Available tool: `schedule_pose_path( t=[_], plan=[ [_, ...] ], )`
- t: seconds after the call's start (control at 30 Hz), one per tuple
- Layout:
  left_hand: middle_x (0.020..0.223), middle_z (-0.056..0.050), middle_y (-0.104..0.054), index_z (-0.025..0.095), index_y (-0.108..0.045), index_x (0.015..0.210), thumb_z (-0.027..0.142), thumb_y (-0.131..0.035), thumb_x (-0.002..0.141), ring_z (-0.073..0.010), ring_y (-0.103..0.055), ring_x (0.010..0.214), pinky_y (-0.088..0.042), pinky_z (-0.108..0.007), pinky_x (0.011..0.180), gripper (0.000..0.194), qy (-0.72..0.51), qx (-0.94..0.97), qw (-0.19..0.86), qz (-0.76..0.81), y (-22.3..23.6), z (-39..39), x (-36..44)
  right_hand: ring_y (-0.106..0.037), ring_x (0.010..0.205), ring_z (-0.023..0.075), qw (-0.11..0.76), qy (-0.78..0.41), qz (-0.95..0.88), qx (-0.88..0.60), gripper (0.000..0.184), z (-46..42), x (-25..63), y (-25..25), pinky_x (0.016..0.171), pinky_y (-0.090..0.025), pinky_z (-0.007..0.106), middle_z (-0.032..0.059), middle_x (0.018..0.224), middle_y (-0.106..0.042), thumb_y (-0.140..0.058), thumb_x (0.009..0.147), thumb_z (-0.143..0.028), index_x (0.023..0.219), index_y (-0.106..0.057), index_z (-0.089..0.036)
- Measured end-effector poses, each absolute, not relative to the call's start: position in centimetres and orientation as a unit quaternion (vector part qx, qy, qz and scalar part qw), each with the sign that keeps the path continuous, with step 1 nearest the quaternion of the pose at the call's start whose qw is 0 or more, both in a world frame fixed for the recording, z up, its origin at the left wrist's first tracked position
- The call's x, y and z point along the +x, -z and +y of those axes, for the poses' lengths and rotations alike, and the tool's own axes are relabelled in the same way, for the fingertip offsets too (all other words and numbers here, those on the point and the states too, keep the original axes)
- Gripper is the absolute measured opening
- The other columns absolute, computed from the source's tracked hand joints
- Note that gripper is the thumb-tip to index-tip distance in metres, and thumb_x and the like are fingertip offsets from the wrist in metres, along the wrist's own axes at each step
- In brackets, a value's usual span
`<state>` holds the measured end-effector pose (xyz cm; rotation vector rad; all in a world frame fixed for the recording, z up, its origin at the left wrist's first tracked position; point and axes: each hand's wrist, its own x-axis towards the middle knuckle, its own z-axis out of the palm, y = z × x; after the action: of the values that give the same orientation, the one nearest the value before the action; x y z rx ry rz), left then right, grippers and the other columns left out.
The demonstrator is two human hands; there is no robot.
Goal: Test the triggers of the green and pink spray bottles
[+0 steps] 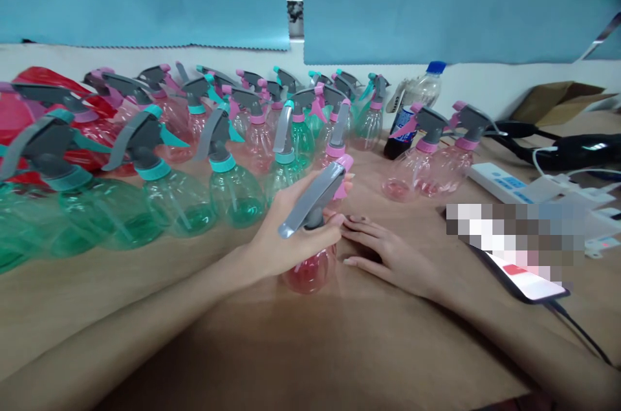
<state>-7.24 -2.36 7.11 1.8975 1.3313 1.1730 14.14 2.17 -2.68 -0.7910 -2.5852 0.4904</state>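
Observation:
My left hand [284, 230] is closed around the neck of a pink spray bottle [308, 272] with a grey and pink trigger head, which stands on the table in front of me. Fingers and thumb wrap round it just under the head, hiding the collar. To its right, my right hand [388, 255] rests low over the table, fingers stretched toward the bottle and nothing in them. Whether its fingertips touch the bottle, I cannot tell. Just beyond my left hand are a green spray bottle [237, 197] and another green spray bottle [286, 171].
Several green and pink spray bottles crowd the left and back. Two pink bottles [444, 168] stand right of centre, near a dark drink bottle [402, 129]. A phone [521, 281] with a cable, a power strip [502, 183] and a cardboard box [565, 102] lie at the right.

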Motion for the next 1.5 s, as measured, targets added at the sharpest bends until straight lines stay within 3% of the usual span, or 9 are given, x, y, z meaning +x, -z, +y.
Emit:
schedule_pose_path(
  t=[0.23, 0.47, 0.7, 1.03, 1.5],
  plan=[
    [0.102, 0.001, -0.07, 0.032, -0.057, 0.12, 0.015, -0.061, 0.075, -0.0154, -0.067, 0.071, -0.058, -0.03, 0.072, 0.048, -0.436, 0.71, 0.289, 0.471, -6.9, -2.3, -7.2, -0.039, 0.136, 0.0258, 0.189, -0.176, -0.922, -0.289, 0.052, 2.1, 14.1, 2.6, 0.11, -0.034, 0.054, 0.0085, 0.144, -0.047, -0.052, 0.091, -0.046, 0.139, -0.046, -0.025],
    [0.106, 0.001, -0.068, 0.034, -0.051, 0.129, 0.007, -0.056, 0.071, -0.0144, -0.066, 0.069, -0.057, -0.03, 0.071, 0.064, -0.444, 0.719, 0.284, 0.454, -7.0, -2.3, -7.2, -0.037, 0.137, 0.0249, 0.178, -0.174, -0.924, -0.291, 0.054, 2.0, 14.2, 2.5, 0.112, -0.031, 0.051, 0.0093, 0.147, -0.044, -0.051, 0.092, -0.047, 0.14, -0.045, -0.022],
    [0.107, 0.0, -0.069, 0.032, -0.052, 0.127, 0.007, -0.051, 0.067, -0.0105, -0.058, 0.053, -0.05, -0.026, 0.052, 0.065, -0.428, 0.71, 0.313, 0.464, -7.1, -2.3, -7.3, -0.037, 0.137, 0.0252, 0.172, -0.178, -0.925, -0.289, 0.053, 2.0, 14.2, 2.5, 0.112, -0.031, 0.053, 0.0089, 0.147, -0.044, -0.05, 0.093, -0.046, 0.14, -0.044, -0.024],
    [0.074, 0.004, -0.063, 0.024, -0.057, 0.103, 0.012, -0.05, 0.066, -0.0131, -0.06, 0.061, -0.051, -0.025, 0.059, 0.039, -0.409, 0.728, 0.274, 0.478, -7.5, -2.4, -7.3, -0.035, 0.138, 0.0252, 0.172, -0.176, -0.925, -0.289, 0.053, 2.0, 14.3, 2.8, 0.114, -0.03, 0.05, 0.0084, 0.148, -0.042, -0.05, 0.093, -0.046, 0.139, -0.046, -0.021],
    [0.075, 0.005, -0.056, 0.021, -0.056, 0.094, 0.004, -0.048, 0.065, -0.0112, -0.054, 0.062, -0.045, -0.024, 0.06, 0.034, -0.432, 0.747, 0.209, 0.461, -8.1, -2.5, -7.0, -0.036, 0.137, 0.0248, 0.165, -0.165, -0.926, -0.295, 0.054, 2.0, 14.3, 2.8, 0.113, -0.031, 0.05, 0.008, 0.147, -0.043, -0.048, 0.093, -0.047, 0.141, -0.043, -0.021]
  ],
)
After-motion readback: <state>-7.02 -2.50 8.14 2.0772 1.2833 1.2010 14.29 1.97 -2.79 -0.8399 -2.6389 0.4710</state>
